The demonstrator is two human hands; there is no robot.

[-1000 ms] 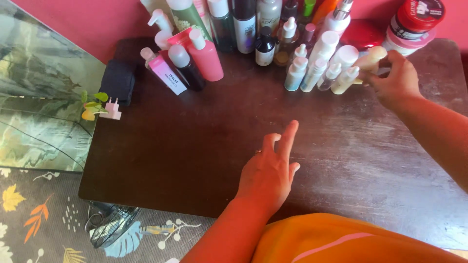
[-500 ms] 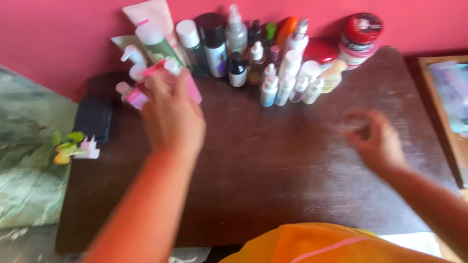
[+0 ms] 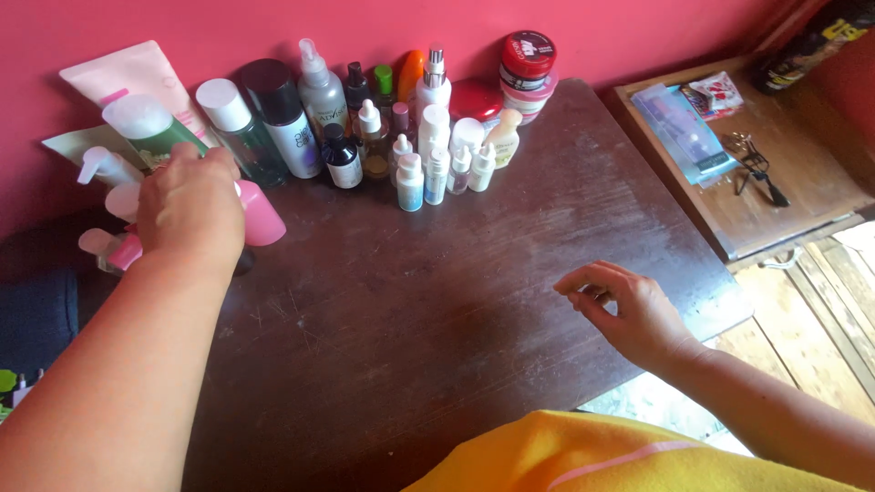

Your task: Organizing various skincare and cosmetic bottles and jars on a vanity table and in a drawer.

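The left hand [image 3: 190,205] has crossed the bench [image 3: 437,301] from its middle and now closes over the pink bottle [image 3: 260,214] left of the bottle row [image 3: 410,137]. The right hand [image 3: 629,310] has let go of the cream bottle [image 3: 503,138] and hangs loosely curled, empty.

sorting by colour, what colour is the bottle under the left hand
Pink bottle, seen in the head view, under the left hand.

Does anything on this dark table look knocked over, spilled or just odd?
No spill shows. The pink bottle under the left hand leans over instead of standing upright like the small dropper bottles at the wall. The table top is scuffed with pale streaks. The right hand hovers, holding nothing.
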